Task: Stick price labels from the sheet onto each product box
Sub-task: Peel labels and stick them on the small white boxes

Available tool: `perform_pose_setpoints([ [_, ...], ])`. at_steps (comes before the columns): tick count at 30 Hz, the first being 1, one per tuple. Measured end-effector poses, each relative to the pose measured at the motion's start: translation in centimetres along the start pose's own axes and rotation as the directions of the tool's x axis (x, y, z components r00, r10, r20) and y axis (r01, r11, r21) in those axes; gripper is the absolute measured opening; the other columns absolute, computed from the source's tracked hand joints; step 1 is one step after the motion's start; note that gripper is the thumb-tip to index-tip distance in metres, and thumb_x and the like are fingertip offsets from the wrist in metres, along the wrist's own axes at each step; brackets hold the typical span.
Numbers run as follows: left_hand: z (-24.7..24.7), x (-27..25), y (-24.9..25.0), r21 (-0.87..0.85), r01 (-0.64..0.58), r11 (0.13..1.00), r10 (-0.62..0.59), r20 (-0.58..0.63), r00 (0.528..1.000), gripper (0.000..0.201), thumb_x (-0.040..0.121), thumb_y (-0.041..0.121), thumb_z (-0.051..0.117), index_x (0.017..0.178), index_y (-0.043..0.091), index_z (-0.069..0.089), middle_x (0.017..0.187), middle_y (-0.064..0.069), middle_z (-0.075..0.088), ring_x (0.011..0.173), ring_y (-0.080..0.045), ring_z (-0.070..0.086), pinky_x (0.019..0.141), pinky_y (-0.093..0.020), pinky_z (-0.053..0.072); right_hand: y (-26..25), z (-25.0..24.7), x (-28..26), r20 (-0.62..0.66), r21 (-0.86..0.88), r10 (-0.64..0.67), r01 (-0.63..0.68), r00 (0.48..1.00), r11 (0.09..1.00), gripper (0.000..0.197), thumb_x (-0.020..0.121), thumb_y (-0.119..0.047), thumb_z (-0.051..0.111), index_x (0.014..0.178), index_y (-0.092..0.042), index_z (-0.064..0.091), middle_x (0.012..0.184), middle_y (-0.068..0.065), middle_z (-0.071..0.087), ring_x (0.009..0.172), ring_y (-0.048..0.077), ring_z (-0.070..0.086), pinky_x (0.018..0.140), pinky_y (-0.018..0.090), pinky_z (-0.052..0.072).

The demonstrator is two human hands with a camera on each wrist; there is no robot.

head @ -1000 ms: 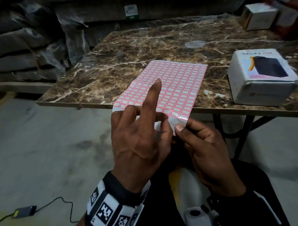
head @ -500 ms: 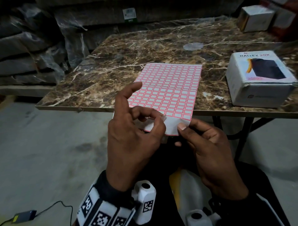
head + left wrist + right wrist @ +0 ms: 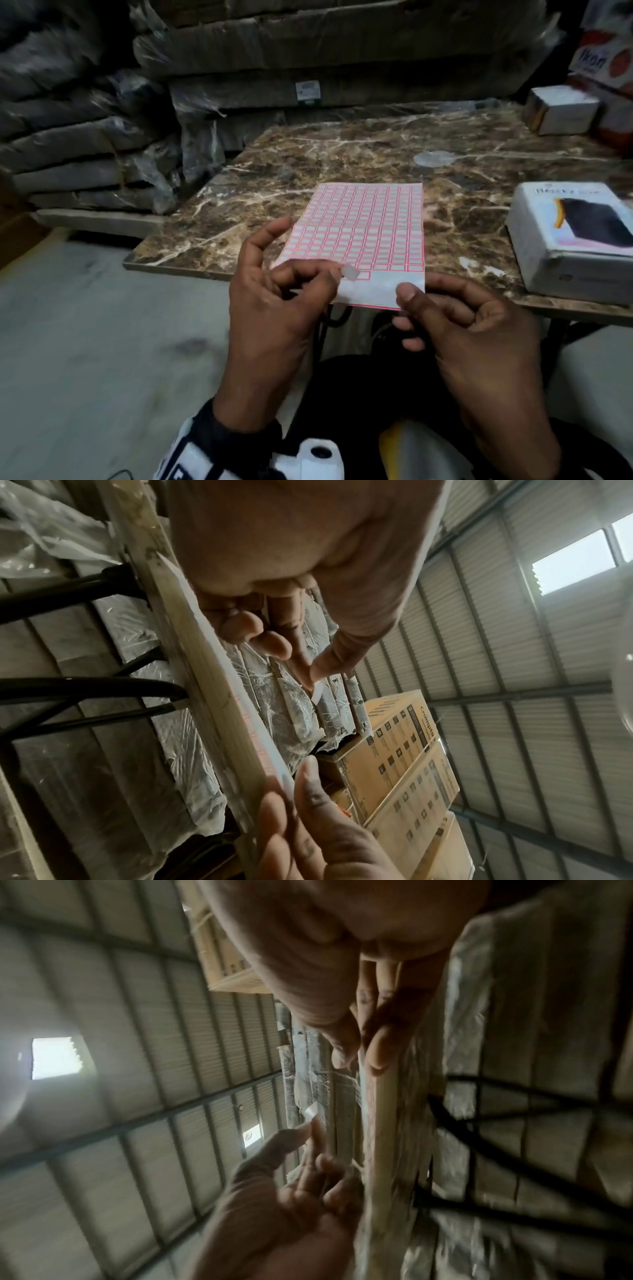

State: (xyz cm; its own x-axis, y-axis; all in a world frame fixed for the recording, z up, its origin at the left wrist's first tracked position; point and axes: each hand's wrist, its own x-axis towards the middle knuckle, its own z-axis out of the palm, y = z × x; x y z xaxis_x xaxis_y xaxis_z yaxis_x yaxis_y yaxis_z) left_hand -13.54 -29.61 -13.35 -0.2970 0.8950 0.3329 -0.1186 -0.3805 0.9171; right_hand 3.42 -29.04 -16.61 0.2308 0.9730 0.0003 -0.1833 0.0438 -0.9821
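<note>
Sheet (image 3: 370, 233): flat on desk (image 3: 239, 205), near edge overhanging toward hands.
Left hand (image 3: 274, 308): pinching one peeled label (image 3: 351, 274) between thumb and finger, lifted clear of sheet.
Right hand (image 3: 472, 329): thumb and fingers clamped on sheet's near corner.
Product box (image 3: 575, 240): on desk, right of sheet, nearer right hand; label must cross rightward.

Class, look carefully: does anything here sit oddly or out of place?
Yes. The label sheet overhangs the table edge, held only by the right hand; the left hand pinches a peeled label.
</note>
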Motion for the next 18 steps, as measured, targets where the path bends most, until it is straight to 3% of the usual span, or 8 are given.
perform_pose_setpoints([
  [1, -0.2, 0.1, -0.1, -0.022, 0.002, 1.0, -0.002, -0.004, 1.0, 0.067, 0.084, -0.014, 0.076, 0.137, 0.016, 0.049, 0.082, -0.015, 0.079, 0.063, -0.01, 0.068, 0.056, -0.015, 0.048, -0.4, -0.2, 0.1, -0.042, -0.177, -0.083, 0.074, 0.996, 0.981, 0.028, 0.08, -0.039, 0.087, 0.101, -0.022, 0.078, 0.078, -0.004, 0.081, 0.069, 0.012, 0.078, 0.061, 0.029, 0.06],
  [3, -0.3, 0.0, -0.1, -0.033, 0.0, 0.999, 0.0, -0.02, 1.0, 0.069, 0.082, -0.012, 0.079, 0.137, 0.016, 0.049, 0.082, -0.016, 0.078, 0.062, -0.008, 0.067, 0.057, -0.014, 0.048, -1.2, -1.5, 0.2, -0.094, -0.556, -0.337, 0.232, 0.937, 0.798, 0.033, 0.083, -0.057, 0.079, 0.104, -0.032, 0.081, 0.084, -0.01, 0.081, 0.076, 0.009, 0.074, 0.078, 0.031, 0.056],
  [5, 0.1, -0.6, 0.0, -0.028, 0.005, 1.0, -0.006, -0.03, 1.0, 0.07, 0.079, -0.006, 0.081, 0.136, 0.02, 0.05, 0.083, -0.015, 0.079, 0.069, -0.015, 0.07, 0.066, -0.02, 0.055, -2.1, -2.9, 0.1, -0.079, -0.644, -0.489, 0.33, 0.869, 0.69, 0.024, 0.09, -0.052, 0.074, 0.106, -0.036, 0.081, 0.094, -0.01, 0.081, 0.081, 0.01, 0.071, 0.08, 0.026, 0.05],
  [7, 0.9, -1.4, 0.1, -0.042, 0.031, 0.999, -0.032, -0.031, 0.999, 0.069, 0.077, 0.0, 0.081, 0.134, 0.026, 0.051, 0.082, -0.012, 0.079, 0.073, -0.024, 0.068, 0.075, -0.03, 0.057, -2.2, -3.8, 0.0, -0.026, -0.594, -0.507, 0.395, 0.861, 0.7, 0.013, 0.09, -0.041, 0.079, 0.102, -0.036, 0.081, 0.097, -0.019, 0.079, 0.083, 0.005, 0.073, 0.08, 0.017, 0.05],
  [10, 2.4, -2.1, -0.9, -0.078, 0.088, 0.993, -0.088, 0.001, 0.996, 0.068, 0.074, 0.008, 0.078, 0.133, 0.03, 0.052, 0.083, -0.013, 0.078, 0.073, -0.03, 0.06, 0.076, -0.04, 0.051, -1.7, -3.9, -0.4, 0.026, -0.39, -0.444, 0.418, 0.896, 0.82, 0.012, 0.083, -0.025, 0.086, 0.093, -0.031, 0.084, 0.091, -0.023, 0.08, 0.082, -0.003, 0.075, 0.073, 0.004, 0.051],
  [14, 4.8, -2.0, -1.0, -0.122, 0.148, 0.981, -0.139, 0.078, 0.987, 0.079, 0.066, -0.002, 0.09, 0.13, 0.031, 0.057, 0.082, -0.013, 0.078, 0.057, -0.02, 0.059, 0.056, -0.028, 0.051, -1.7, -3.5, -1.2, -0.054, -0.131, -0.425, 0.415, 0.904, 0.9, 0.014, 0.075, -0.031, 0.082, 0.087, -0.025, 0.086, 0.083, -0.006, 0.082, 0.071, 0.008, 0.077, 0.064, 0.014, 0.056],
  [15, 5.5, -1.9, -0.9, -0.148, 0.156, 0.977, -0.145, 0.082, 0.986, 0.077, 0.069, -0.004, 0.089, 0.13, 0.03, 0.057, 0.081, -0.012, 0.078, 0.051, -0.016, 0.057, 0.05, -0.025, 0.049, -1.9, -3.6, -1.2, -0.064, -0.074, -0.415, 0.41, 0.908, 0.909, 0.016, 0.074, -0.033, 0.081, 0.087, -0.024, 0.086, 0.083, -0.003, 0.082, 0.07, 0.009, 0.077, 0.064, 0.015, 0.057],
  [18, 7.7, -1.4, -0.9, -0.212, 0.201, 0.956, -0.181, 0.109, 0.977, 0.064, 0.078, 0.0, 0.076, 0.132, 0.027, 0.055, 0.081, -0.01, 0.077, 0.045, -0.01, 0.054, 0.048, -0.022, 0.047, -2.7, -4.2, -1.0, -0.02, -0.004, -0.4, 0.4, 0.916, 0.916, 0.021, 0.074, -0.03, 0.083, 0.093, -0.023, 0.086, 0.088, -0.002, 0.083, 0.074, 0.011, 0.078, 0.067, 0.017, 0.057],
])
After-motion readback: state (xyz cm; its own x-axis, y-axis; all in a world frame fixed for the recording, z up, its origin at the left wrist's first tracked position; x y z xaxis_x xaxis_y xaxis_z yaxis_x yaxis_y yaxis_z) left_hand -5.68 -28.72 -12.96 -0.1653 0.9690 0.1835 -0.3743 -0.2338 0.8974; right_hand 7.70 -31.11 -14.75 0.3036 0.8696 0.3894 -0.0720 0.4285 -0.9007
